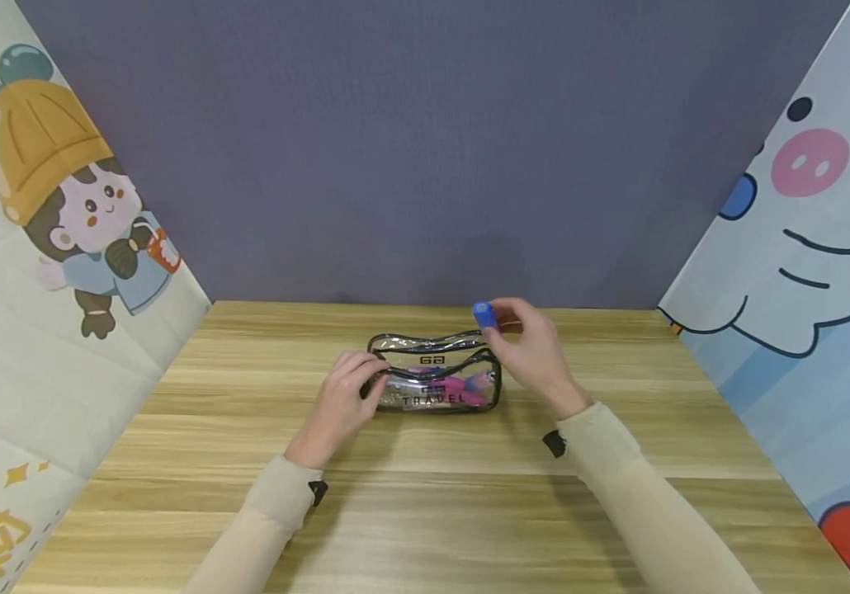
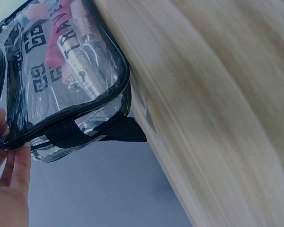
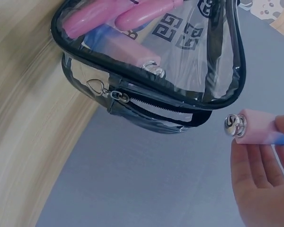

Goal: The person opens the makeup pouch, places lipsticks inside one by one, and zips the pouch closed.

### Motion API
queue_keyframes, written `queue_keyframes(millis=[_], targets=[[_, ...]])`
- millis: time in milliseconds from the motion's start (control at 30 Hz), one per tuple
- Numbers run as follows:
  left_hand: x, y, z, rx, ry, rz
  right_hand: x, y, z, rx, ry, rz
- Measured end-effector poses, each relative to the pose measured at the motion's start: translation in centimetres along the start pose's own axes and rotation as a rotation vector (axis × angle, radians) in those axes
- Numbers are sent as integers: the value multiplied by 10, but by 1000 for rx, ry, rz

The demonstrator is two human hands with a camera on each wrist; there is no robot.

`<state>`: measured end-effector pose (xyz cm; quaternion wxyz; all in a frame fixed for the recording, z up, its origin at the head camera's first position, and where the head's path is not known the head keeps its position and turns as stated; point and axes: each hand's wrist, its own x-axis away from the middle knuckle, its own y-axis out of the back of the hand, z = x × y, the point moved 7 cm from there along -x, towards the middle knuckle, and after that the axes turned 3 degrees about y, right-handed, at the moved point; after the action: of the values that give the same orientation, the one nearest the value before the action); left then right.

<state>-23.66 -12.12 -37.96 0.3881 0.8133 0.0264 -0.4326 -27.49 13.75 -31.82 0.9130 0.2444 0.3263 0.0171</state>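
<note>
A clear travel pouch (image 1: 440, 403) with black trim and "TRAVEL" lettering stands on the table, its top edges spread apart. Through its plastic show pink tubes (image 3: 146, 13), a silvery tube (image 2: 78, 64) and a pink-and-blue square bottle (image 3: 125, 51). My left hand (image 1: 342, 403) pinches the pouch's upper left edge, thumb on one side and fingers on the other. Above the right end, my right hand (image 1: 532, 351) holds a similar square bottle (image 3: 261, 126) between thumb and fingers. Its silver knob faces the pouch in the right wrist view, and its blue end points up in the head view.
The wooden table (image 1: 425, 511) meets a grey-blue panel (image 1: 425, 157) behind the pouch. Cartoon-printed sheets (image 1: 9, 346) hang at the left and right sides. A zipper pull (image 3: 118, 96) with a heart charm hangs at the pouch's end.
</note>
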Motion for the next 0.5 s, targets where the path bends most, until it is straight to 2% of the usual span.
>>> queue_keyframes(millis=[267,500], targets=[[1,-1,1,2,18,9,-1,-7,3,-18,13,26],[0,0,0,1,5,2,-1,-13,4,-41,3,54]])
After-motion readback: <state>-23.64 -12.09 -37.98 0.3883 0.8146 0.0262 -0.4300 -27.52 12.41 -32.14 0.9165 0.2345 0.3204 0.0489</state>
